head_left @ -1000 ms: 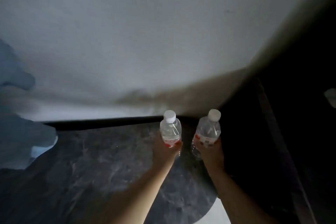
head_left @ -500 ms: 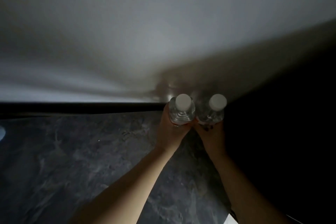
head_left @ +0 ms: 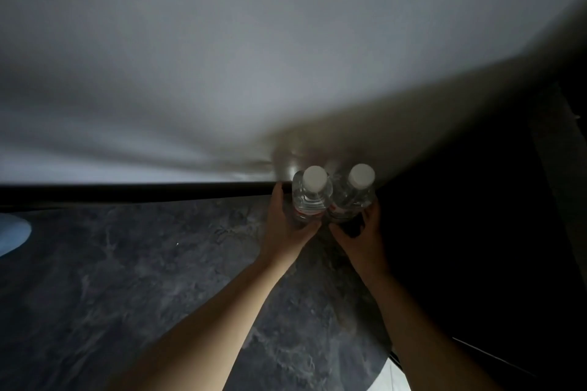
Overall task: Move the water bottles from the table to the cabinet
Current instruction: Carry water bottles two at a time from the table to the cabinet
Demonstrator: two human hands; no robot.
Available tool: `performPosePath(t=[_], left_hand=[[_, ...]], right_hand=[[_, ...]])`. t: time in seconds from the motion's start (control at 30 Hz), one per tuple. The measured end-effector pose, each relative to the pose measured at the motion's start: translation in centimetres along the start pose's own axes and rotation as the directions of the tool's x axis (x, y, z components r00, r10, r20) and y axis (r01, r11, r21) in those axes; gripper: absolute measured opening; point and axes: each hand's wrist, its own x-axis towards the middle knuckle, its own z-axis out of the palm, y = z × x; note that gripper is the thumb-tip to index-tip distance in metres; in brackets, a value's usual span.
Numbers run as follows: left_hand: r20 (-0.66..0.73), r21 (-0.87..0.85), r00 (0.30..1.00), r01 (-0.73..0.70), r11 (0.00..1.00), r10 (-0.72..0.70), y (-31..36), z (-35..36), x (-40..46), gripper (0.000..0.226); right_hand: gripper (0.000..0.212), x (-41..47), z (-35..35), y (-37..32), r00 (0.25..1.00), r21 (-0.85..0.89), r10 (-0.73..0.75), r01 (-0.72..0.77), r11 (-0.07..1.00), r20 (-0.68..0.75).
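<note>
Dim marbled surface (head_left: pixel 127 279) below; left hand (head_left: pixel 286 228) grips left bottle (head_left: pixel 309 197), right hand (head_left: pixel 362 238) grips right bottle (head_left: pixel 352 197), fingers curled, labels mostly hidden, right side lost in shadow

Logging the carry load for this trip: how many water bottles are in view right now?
2. One bottle is held in the left hand; the other bottle is held in the right hand, side by side by the wall. The dark area at right could hide more.
</note>
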Motion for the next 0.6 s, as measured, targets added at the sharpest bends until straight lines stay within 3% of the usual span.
performPosePath(t=[0.1, 0.23, 0.37, 0.47, 0.6], left_hand=[[-0.027, 0.148, 0.992, 0.124, 0.981, -0.121, 1.2, -1.4, -1.4, 0.103], [-0.041, 0.259, 0.995, 0.095, 0.961, -0.087, 4.7, -3.0, -3.1, 0.106], [0.053, 0.473, 0.998, 0.003, 0.881, -0.032, 9.8, -4.3, -4.5, 0.08], [0.161, 0.606, 0.987, -0.093, 0.79, -0.007, 14.0, -5.0, -5.5, 0.058], [0.295, 0.758, 0.955, -0.216, 0.615, -0.028, 19.8, -5.6, -6.5, 0.055]], right_hand=[[0.099, -1.1, -0.7, -1.1, 0.999, -0.023, 0.016, -0.017, 1.0, -0.028], [0.101, -2.7, -1.7, -4.5, 0.998, -0.065, 0.033, -0.037, 0.997, -0.061], [0.091, -4.8, -3.3, -8.8, 0.999, -0.133, 0.002, -0.008, 0.991, -0.045], [0.076, -6.2, -4.8, -12.3, 1.0, -0.287, -0.001, -0.002, 0.958, -0.01], [0.055, -7.2, -6.6, -17.3, 0.993, -0.581, 0.075, -0.009, 0.814, 0.089]])
